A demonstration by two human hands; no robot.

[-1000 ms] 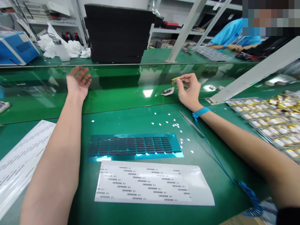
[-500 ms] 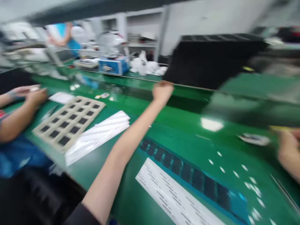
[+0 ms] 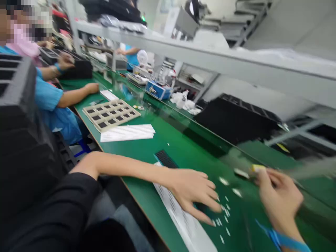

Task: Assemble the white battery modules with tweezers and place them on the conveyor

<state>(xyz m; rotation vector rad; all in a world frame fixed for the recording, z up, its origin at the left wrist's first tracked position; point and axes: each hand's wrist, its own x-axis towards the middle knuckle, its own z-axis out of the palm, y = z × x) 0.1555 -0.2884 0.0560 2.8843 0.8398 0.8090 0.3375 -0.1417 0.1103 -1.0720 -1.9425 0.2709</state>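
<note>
Many small white bits (image 3: 226, 207) lie scattered on the matte green table (image 3: 147, 150) between the two hands. The left hand (image 3: 193, 191) rests flat with the fingers spread, and it covers part of a white label sheet (image 3: 181, 217) beside a dark sheet of pads (image 3: 166, 159). Farther left are a beige tray (image 3: 110, 113) with square dark pockets and a co-worker's blue sleeve (image 3: 47, 98). The right hand (image 3: 279, 199), wearing a blue wrist strap (image 3: 286, 241), pinches a small yellow piece (image 3: 258, 168) in its fingertips, just above the table. The piece sticks out to the left, and its shape is too blurred to tell.
</note>
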